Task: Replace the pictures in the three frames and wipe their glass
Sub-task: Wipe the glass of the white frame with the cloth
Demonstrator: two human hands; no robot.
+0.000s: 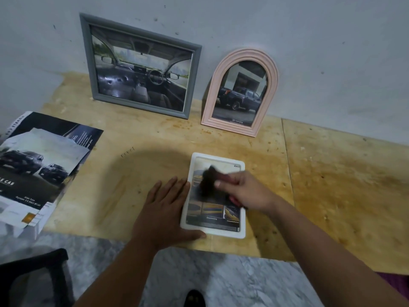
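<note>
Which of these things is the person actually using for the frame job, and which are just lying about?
Part of the job:
white frame, flat on the board
dark cloth, held by the right hand
left hand, steadying the white frame
grey frame and pink arched frame, leaning on the wall
car brochures

Just lying about:
black chair
wooden board

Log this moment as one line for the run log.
left hand: steadies white frame | right hand: rubs dark cloth on glass | grey frame, pink frame: against wall
</note>
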